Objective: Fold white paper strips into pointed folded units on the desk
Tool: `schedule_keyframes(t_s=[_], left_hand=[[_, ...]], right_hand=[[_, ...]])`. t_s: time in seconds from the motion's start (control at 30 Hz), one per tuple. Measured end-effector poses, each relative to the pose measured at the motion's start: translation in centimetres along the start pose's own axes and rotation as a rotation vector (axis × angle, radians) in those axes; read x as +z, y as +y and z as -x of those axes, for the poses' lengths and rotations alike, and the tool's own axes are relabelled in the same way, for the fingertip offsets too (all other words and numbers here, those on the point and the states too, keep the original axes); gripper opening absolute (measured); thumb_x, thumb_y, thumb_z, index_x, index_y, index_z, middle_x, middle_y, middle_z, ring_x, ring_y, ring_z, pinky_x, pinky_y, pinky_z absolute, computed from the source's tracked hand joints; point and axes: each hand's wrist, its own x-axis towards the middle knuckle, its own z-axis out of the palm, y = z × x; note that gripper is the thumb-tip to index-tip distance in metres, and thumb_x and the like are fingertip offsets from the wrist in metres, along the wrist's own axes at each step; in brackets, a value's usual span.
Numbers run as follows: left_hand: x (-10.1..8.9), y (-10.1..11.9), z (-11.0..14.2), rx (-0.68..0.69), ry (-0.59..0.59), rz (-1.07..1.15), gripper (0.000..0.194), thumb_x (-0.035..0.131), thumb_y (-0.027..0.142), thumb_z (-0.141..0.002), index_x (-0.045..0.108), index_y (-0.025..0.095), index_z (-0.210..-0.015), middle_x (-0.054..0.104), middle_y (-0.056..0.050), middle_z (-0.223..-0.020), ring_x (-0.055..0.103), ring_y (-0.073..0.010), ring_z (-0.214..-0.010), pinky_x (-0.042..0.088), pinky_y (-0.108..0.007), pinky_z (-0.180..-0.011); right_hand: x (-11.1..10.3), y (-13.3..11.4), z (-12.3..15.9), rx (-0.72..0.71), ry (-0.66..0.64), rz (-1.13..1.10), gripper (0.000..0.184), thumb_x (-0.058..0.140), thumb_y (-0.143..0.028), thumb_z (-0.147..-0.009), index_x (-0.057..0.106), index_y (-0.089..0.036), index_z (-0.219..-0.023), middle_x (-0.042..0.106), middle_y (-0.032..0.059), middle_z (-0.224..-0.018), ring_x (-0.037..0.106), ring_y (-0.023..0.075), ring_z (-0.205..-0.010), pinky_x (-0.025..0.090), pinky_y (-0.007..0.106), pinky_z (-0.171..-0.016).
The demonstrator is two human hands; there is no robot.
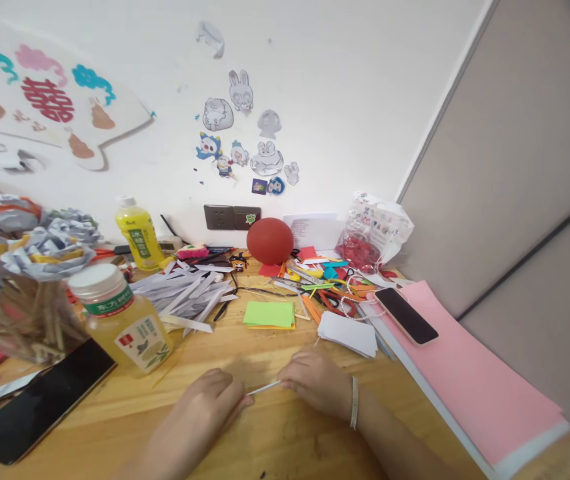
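A thin white strip (263,388), which looks like paper, runs between my two hands just over the wooden table. My left hand (215,395) is closed on its left end, with thumb and fingers pinched together. At the right end, my right hand (313,379) pinches the strip between curled fingers; a pale bracelet is on that wrist. Beyond the hands lies a stack of green paper slips (269,314). A stack of white paper slips (348,333) rests just past my right hand. A heap of white paper strips (189,293) spreads at the back left.
A juice bottle (129,327), a yellow drink bottle (139,237) and a dark tablet-like slab (39,407) stand or lie left. Behind are a red balloon (270,241), scissors and coloured scraps. Pink paper sheets (485,387) with a phone (406,316) lie right.
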Motion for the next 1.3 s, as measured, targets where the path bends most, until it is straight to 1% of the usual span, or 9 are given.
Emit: schedule_keyframes(t_s=[0.13,0.23,0.43,0.57,0.73,0.83,0.97,1.13,1.3], left_hand=[[-0.5,0.0,-0.3,-0.018,-0.023,0.084,0.03,0.033,0.02,-0.095,0.048,0.02,-0.069,0.054,0.002,-0.063,0.052,-0.0139,-0.058,0.037,-0.023,-0.057],[-0.6,0.0,-0.3,-0.05,0.007,0.067,0.029,0.036,0.021,-0.094,0.047,0.021,-0.068,0.053,0.002,-0.061,0.051,-0.0141,-0.056,0.037,-0.023,-0.055],[-0.8,0.1,0.1,-0.089,-0.065,0.108,0.024,0.037,0.013,-0.089,0.05,0.021,-0.071,0.058,0.0,-0.068,0.055,-0.015,-0.062,0.04,-0.023,-0.058],[-0.9,-0.1,-0.1,-0.062,-0.039,0.087,0.023,0.038,0.014,-0.089,0.048,0.021,-0.07,0.057,0.001,-0.065,0.054,-0.015,-0.059,0.039,-0.022,-0.056],[-1.1,0.1,-0.6,-0.046,-0.015,0.053,0.026,0.036,0.016,-0.09,0.047,0.021,-0.068,0.055,0.0,-0.061,0.053,-0.0156,-0.055,0.037,-0.024,-0.053],[-1.0,0.7,-0.7,-0.039,-0.064,0.016,0.027,0.036,0.017,-0.091,0.048,0.021,-0.067,0.055,-0.001,-0.061,0.052,-0.0173,-0.055,0.036,-0.026,-0.053],[0.0,1.6,-0.4,0.061,-0.109,-0.036,0.029,0.038,0.022,-0.094,0.051,0.021,-0.068,0.057,0.0,-0.059,0.052,-0.0176,-0.053,0.035,-0.028,-0.054],[1.2,2.0,0.0,0.082,-0.049,-0.04,0.038,0.027,0.016,-0.097,0.049,0.02,-0.067,0.058,0.001,-0.058,0.053,-0.0155,-0.051,0.035,-0.028,-0.054],[0.8,2.1,-0.2,0.065,0.009,0.006,0.04,0.025,0.022,-0.099,0.048,0.021,-0.067,0.059,0.003,-0.056,0.054,-0.0132,-0.048,0.034,-0.025,-0.05]], right_hand=[[-0.2,0.3,0.2,0.021,0.049,-0.037,0.033,0.033,-0.028,-0.098,0.062,-0.017,-0.085,0.067,0.0041,-0.073,0.06,0.0149,-0.071,0.045,0.025,-0.067],[-0.1,0.4,0.4,0.044,0.025,-0.049,0.028,0.039,-0.029,-0.096,0.062,-0.018,-0.085,0.068,0.0035,-0.075,0.061,0.0149,-0.071,0.045,0.025,-0.067],[0.1,0.5,0.4,0.098,-0.026,-0.04,0.021,0.042,-0.026,-0.095,0.061,-0.017,-0.089,0.068,0.0036,-0.079,0.061,0.0149,-0.074,0.045,0.024,-0.069],[-0.3,0.5,0.4,0.069,-0.009,-0.066,0.024,0.036,-0.017,-0.095,0.059,-0.016,-0.095,0.067,0.0039,-0.08,0.06,0.0145,-0.077,0.046,0.024,-0.071],[-0.2,0.0,0.5,0.104,0.025,-0.015,0.022,0.037,-0.02,-0.095,0.058,-0.016,-0.09,0.067,0.0052,-0.081,0.06,0.0161,-0.076,0.046,0.026,-0.071],[0.7,-0.7,0.1,0.064,0.022,0.052,0.022,0.04,-0.024,-0.094,0.057,-0.017,-0.083,0.066,0.0042,-0.075,0.059,0.0164,-0.071,0.045,0.026,-0.066],[2.3,-1.9,-0.6,-0.066,-0.026,0.122,0.024,0.043,-0.03,-0.093,0.055,-0.018,-0.075,0.063,0.0014,-0.068,0.057,0.0151,-0.064,0.042,0.025,-0.059],[2.7,-2.9,-0.9,-0.103,-0.019,0.124,0.028,0.04,-0.025,-0.093,0.053,-0.019,-0.07,0.06,-0.0004,-0.06,0.053,0.0135,-0.056,0.039,0.025,-0.054],[2.1,-3.1,-0.9,-0.076,-0.021,0.081,0.03,0.034,-0.023,-0.095,0.054,-0.019,-0.073,0.06,-0.0004,-0.061,0.054,0.0133,-0.057,0.04,0.024,-0.056]])
